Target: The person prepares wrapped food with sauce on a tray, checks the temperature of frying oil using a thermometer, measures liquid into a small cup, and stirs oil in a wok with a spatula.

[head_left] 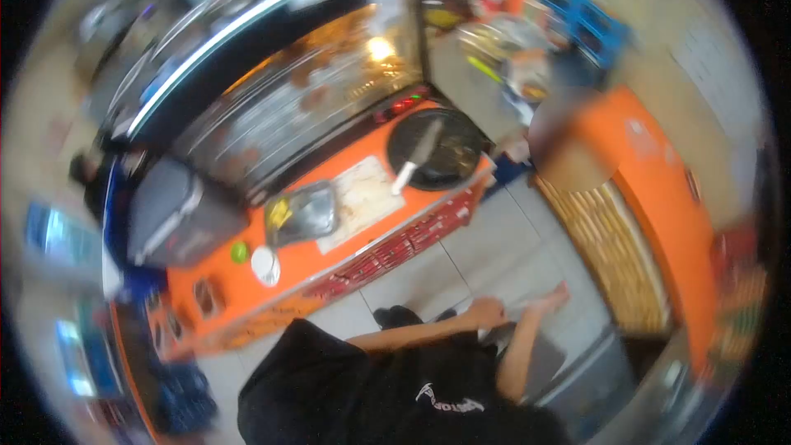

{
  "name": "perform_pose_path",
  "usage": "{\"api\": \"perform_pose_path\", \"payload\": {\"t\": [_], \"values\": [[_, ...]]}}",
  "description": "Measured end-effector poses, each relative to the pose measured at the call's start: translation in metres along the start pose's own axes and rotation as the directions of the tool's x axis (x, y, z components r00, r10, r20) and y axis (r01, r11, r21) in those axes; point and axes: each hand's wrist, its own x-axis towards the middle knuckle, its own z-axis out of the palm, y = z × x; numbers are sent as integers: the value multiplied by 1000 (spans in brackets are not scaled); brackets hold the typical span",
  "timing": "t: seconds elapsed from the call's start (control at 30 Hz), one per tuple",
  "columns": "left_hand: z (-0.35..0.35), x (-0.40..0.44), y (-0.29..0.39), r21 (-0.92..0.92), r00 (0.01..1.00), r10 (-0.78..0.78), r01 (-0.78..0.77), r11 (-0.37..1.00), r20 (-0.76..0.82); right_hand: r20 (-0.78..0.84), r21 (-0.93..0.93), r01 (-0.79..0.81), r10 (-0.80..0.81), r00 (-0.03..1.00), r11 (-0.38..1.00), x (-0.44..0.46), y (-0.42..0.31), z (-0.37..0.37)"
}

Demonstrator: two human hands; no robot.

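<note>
Both of my hands are in front of my black shirt, over the tiled floor, and motion blurs them. My left hand [486, 313] looks closed, its fingers curled. A thin, whitish, blurred strip [514, 311] lies between the hands, beside the left fingers; its kind cannot be made out. To the right, my right hand [550, 301] points away with its fingers seemingly stretched out. Neither hand touches the orange counter [379, 163] ahead. On that counter a knife [418, 156] lies across a round black pan or board [461, 151], next to a pale cutting board [361, 200].
A metal tray [303, 213] with yellow pieces, a white lid or dish [265, 265] and a grey bin [177, 213] stand at left. Behind is a glass display case [305, 91]. Another person's hand [517, 148] shows near an orange counter [659, 189] at right.
</note>
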Motion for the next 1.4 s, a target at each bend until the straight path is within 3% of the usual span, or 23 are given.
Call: {"api": "perform_pose_path", "payload": {"t": [0.17,0.27,0.37,0.43,0.47,0.53,0.67,0.73,0.77,0.83,0.9,0.93,0.97,1.0,1.03,1.1,1.13,1.17,1.23,1.27,1.33,1.37,1.4], "values": [[-17,-46,-81,6,962,-246,249,969,-122,92,-211,-243,267,959,947,-4,-45,79],[-10,-100,-168,-103,853,-520,514,852,-42,192,-179,-303,335,922,936,-16,-53,108],[-37,-211,-199,-270,698,-679,625,732,-227,462,-260,-214,316,828,942,-40,-35,131],[-24,-270,-226,-289,589,-766,710,643,-257,686,-265,-286,388,616,921,-70,-22,142],[-14,-293,-233,-306,580,-772,709,635,-260,698,-270,-278,386,603,922,-91,-16,146],[4,-340,-238,-483,463,-845,695,534,-268,822,-350,-148,379,424,925,-154,-11,147],[79,-405,-278,-610,469,-806,535,584,-360,925,-362,0,359,125,932,-295,9,109],[90,-450,-272,-779,505,-828,405,478,-246,881,-458,-75,464,90,886,-381,-18,87],[109,-473,-283,-761,506,-776,311,570,-375,888,-444,-85,451,92,892,-419,-19,80],[129,-535,-304,-787,550,-737,212,579,-394,767,-641,-203,626,-138,740,-480,-8,52],[112,-603,-290,-947,378,-888,80,312,-261,754,-657,-230,624,-204,718,-552,-13,37],[114,-631,-296,-945,379,-887,83,315,-263,735,-678,-256,623,-268,689,-587,-23,30],[114,-658,-304,-926,237,-913,103,363,-332,740,-672,-265,616,-270,691,-621,-34,29],[105,-685,-318,-902,86,-911,129,412,-404,722,-687,-192,628,-291,701,-656,-47,33],[85,-709,-327,-894,77,-904,131,428,-421,705,-694,-116,638,-310,710,-688,-57,41],[44,-742,-342,-813,-118,-805,47,580,-581,734,-591,6,541,-410,807,-740,-74,56],[18,-753,-357,-755,-153,-740,113,646,-655,731,-463,125,458,-506,877,-762,-84,67],[-21,-766,-364,-689,-117,-679,129,713,-725,734,-452,130,451,-508,882,-784,-113,75],[-108,-778,-390,-624,-91,-620,206,754,-779,837,-128,432,331,-435,893,-835,-182,90],[-160,-785,-398,-509,-52,-511,219,832,-858,883,-204,153,249,-398,967,-860,-169,98],[-271,-802,-390,-178,1,-195,405,897,-981,898,-192,-65,149,-414,979,-908,-150,133],[-315,-799,-412,-103,22,-123,413,905,-992,859,-136,7,121,-498,991,-932,-152,164],[-361,-803,-422,36,73,0,484,874,-997,880,-132,-110,65,-470,985,-960,-160,180]]}}
